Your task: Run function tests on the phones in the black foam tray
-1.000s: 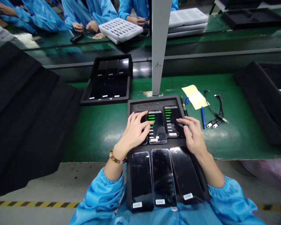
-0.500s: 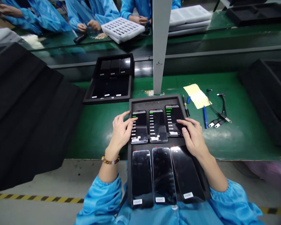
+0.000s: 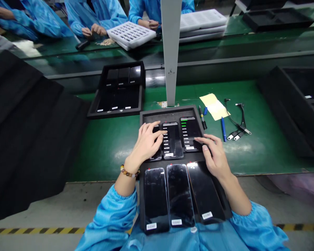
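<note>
A black foam tray point(image 3: 143, 164) juts over the table edge toward me, holding smartphones in two rows. My left hand point(image 3: 148, 141) is open above the far-left phone point(image 3: 156, 155), partly hiding it. Its index finger reaches the upper left of the lit middle phone point(image 3: 174, 143), which shows a text list. My right hand point(image 3: 216, 155) is also open, a fingertip at the lower screen of the far-right phone point(image 3: 189, 134), where green bars top the list. Nearer me lie three dark-screened phones, the left point(image 3: 157, 198), middle point(image 3: 180, 195) and right point(image 3: 205, 191), each with a white label.
Another black tray point(image 3: 115, 113) of phones sits at the back left. Right of my tray lie a marker point(image 3: 202, 118), yellow paper point(image 3: 213, 104), a blue pen point(image 3: 223, 129) and cables point(image 3: 242, 122). A grey post point(image 3: 170, 52) rises behind. Co-workers in blue sleeves point(image 3: 102, 14) sit opposite.
My left hand has moved right, from the far-left phone to the middle one. The middle phone's green bar is no longer seen. My right hand stays at the far-right phone. The view shifted slightly.
</note>
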